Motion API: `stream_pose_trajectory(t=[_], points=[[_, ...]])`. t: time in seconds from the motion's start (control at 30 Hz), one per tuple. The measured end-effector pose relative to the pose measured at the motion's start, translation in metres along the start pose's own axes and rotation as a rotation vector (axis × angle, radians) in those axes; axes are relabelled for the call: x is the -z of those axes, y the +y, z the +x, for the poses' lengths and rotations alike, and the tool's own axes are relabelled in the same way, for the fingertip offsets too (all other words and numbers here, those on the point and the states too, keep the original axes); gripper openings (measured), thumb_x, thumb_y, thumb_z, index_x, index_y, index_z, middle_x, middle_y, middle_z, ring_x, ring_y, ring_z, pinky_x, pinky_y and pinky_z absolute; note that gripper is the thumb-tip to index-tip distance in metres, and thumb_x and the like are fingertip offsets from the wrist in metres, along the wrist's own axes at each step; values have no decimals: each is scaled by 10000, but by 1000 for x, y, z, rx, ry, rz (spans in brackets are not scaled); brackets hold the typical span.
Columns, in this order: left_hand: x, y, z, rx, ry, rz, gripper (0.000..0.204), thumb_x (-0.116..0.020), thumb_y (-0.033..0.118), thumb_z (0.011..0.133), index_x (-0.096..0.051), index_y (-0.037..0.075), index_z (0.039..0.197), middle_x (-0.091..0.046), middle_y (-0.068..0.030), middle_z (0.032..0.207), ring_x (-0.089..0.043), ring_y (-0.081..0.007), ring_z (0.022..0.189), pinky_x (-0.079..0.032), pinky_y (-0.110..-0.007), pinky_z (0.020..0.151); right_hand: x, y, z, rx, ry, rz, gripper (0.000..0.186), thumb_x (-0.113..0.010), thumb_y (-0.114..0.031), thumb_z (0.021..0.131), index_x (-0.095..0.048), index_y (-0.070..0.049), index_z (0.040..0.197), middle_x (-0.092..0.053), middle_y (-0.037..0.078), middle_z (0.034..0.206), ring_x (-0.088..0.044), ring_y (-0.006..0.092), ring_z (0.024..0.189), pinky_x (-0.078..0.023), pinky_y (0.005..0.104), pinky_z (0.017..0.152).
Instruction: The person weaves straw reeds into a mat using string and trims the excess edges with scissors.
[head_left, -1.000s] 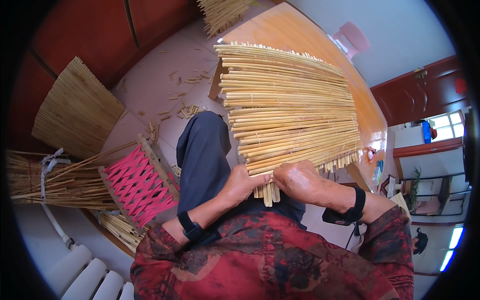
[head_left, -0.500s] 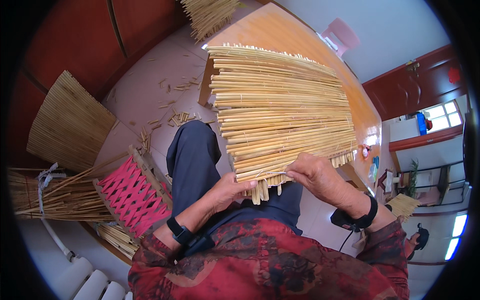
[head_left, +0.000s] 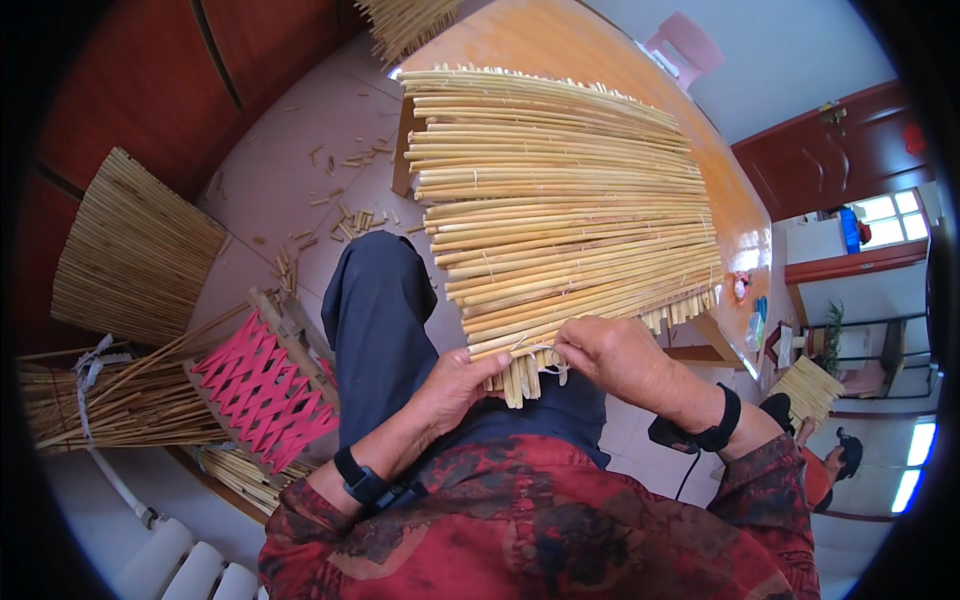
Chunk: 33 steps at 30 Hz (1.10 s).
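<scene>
Far left, a standing mat (head_left: 135, 250) leans on the red panel, and in front of it lies a stick bundle (head_left: 120, 405), cinched by a pale tie (head_left: 92, 365). Next along, a stool (head_left: 265, 390) laced with pink strapping, more loose sticks (head_left: 240, 478) beside it, and cut scraps (head_left: 360, 218) littering the floor. The person's knee (head_left: 380, 275) juts up between stool and work. Now the left hand (head_left: 455, 390), thumb on top, grips the near edge of the stick mat (head_left: 570, 215); that mat spreads over the bench (head_left: 735, 215), its near edge reaching above the lap, short stubs poking out. The right hand (head_left: 605, 350), fingers curled in, pinches pale thread (head_left: 548, 372) at that edge. Behind the bench, a pink chair (head_left: 688, 50); on its right side, a small red item (head_left: 741, 286). Far right, another person (head_left: 828, 470) sits near another mat (head_left: 808, 388).
</scene>
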<state>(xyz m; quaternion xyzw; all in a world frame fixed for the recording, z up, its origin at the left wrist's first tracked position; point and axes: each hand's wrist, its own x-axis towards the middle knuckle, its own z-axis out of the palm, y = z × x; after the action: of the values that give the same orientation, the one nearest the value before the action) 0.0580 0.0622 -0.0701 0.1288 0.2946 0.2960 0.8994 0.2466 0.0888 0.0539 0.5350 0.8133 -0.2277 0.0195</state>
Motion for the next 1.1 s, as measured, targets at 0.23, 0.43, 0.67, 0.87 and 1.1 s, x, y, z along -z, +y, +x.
stream_pose_trajectory(t=[0.23, 0.43, 0.67, 0.87, 1.1], points=[[-1, -4, 9, -48, -6, -32, 323, -574, 165, 852, -549, -49, 1093, -625, -97, 968, -619, -156, 841, -497, -275, 742, 2, 10, -3, -1, -34, 5, 164, -580, -234, 832, -569, -77, 788, -580, 139, 630, -596, 325, 619, -470, 400, 526], [-1, -5, 9, -22, -37, -53, 350, -565, 118, 845, -505, -57, 1143, -590, -117, 1085, -585, -180, 976, -455, -322, 872, 4, 15, -6, 79, -30, -4, 126, -579, -199, 817, -579, -76, 786, -586, 143, 658, -598, 328, 643, -470, 403, 529], [-7, -6, 6, -63, -48, -51, 352, -557, 127, 852, -499, -52, 1150, -593, -107, 1075, -588, -173, 969, -462, -317, 865, 8, 13, -11, 122, -3, -42, 53, -545, -121, 794, -575, -78, 793, -581, 135, 678, -600, 318, 650, -466, 396, 522], [-9, -6, 4, -80, -31, -7, 348, -557, 156, 864, -512, -63, 1131, -603, -115, 1035, -611, -166, 898, -496, -288, 800, 7, 10, -11, 119, -69, -75, 110, -562, -87, 767, -596, -87, 871, -603, 111, 733, -608, 295, 686, -482, 377, 548], [-8, -7, 5, -87, -27, 3, 359, -562, 165, 864, -509, -64, 1135, -600, -113, 1037, -607, -164, 903, -490, -286, 800, 6, 8, -10, 90, -77, -81, 192, -600, -96, 775, -627, -104, 965, -633, 95, 772, -622, 278, 712, -501, 362, 581]])
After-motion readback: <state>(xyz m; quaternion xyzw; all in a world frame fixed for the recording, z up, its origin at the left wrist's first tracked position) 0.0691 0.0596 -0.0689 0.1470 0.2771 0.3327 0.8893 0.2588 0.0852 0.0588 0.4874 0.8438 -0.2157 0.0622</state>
